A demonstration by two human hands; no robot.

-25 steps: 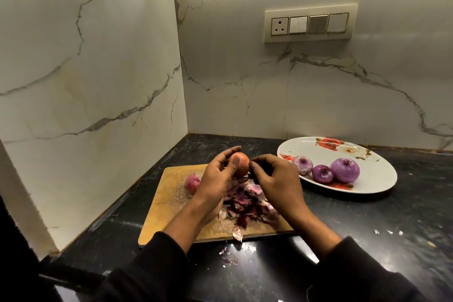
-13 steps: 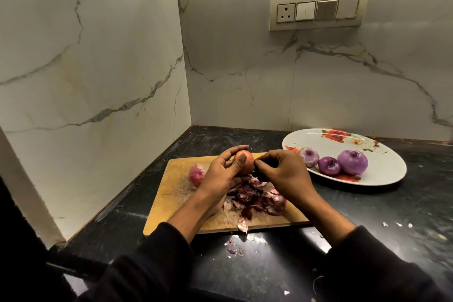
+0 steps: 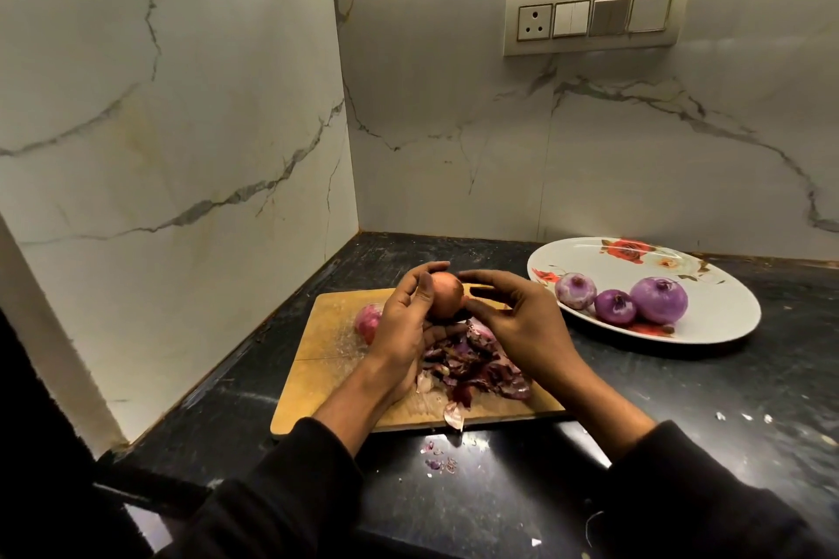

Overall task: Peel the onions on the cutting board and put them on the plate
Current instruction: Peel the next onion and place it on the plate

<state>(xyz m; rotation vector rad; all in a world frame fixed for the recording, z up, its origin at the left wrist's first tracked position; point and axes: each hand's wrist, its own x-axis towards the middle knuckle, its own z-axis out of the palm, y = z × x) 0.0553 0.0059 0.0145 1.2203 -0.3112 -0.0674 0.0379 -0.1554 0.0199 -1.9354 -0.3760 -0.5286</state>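
I have the brown-skinned onion [image 3: 446, 294] raised just above the cutting board [image 3: 324, 370], my left hand [image 3: 404, 327] curled round it, my right hand [image 3: 517, 318] with fingers loosely bent at its right side. Whether they pinch skin, I cannot tell. A slick onion could slip onto the peel heap [image 3: 476, 365] beneath.

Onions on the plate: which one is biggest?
The rightmost onion, deep purple, on the plate; the middle onion is smallest, the left onion paler.
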